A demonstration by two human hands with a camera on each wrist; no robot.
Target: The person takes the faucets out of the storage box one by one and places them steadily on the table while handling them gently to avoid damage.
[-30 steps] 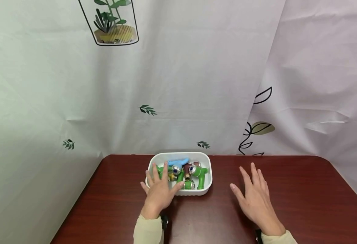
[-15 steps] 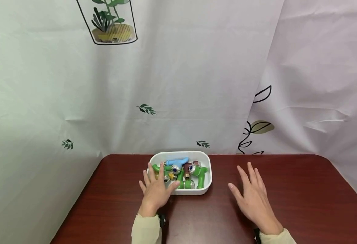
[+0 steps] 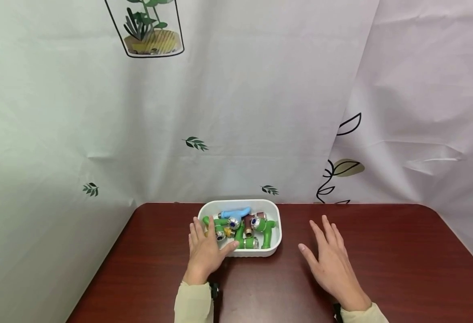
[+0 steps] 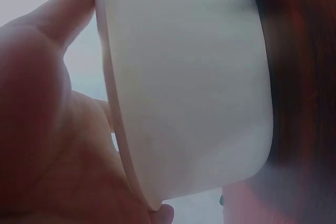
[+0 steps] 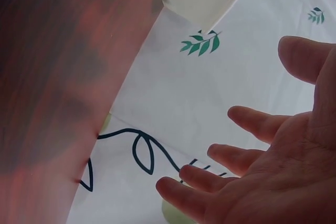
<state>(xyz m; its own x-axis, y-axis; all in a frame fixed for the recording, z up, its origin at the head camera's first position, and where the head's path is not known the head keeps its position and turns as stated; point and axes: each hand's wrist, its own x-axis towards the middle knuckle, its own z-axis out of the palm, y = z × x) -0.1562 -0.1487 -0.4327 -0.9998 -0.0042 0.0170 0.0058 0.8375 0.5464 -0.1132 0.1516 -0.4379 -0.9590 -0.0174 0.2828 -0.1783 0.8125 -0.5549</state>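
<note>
A white plastic tub point(image 3: 278, 233) sits near the table's back edge. In it lie several small taps: a blue tap point(image 3: 236, 214), a brown tap point(image 3: 247, 228), a green tap point(image 3: 267, 235) and others, green and yellow, partly behind my fingers. My left hand point(image 3: 204, 255) is spread over the tub's front left corner, thumb and fingers extended. In the left wrist view, the palm is right at the rim of the tub wall point(image 4: 189, 87). To the right of the tub, my right hand point(image 3: 333, 269) hovers over the table, holding nothing, its fingers spread.
The dark red wooden table point(image 3: 269, 291) has rounded back corners. Behind it hangs a pale cloth backdrop point(image 3: 244, 112) with printed leaves and a plant jar, and it continues down both sides.
My left hand's fingers have drawn closer together, and the hand has shifted slightly left, showing more of the taps. The right hand has drifted a little left. The tub has stayed put.
</note>
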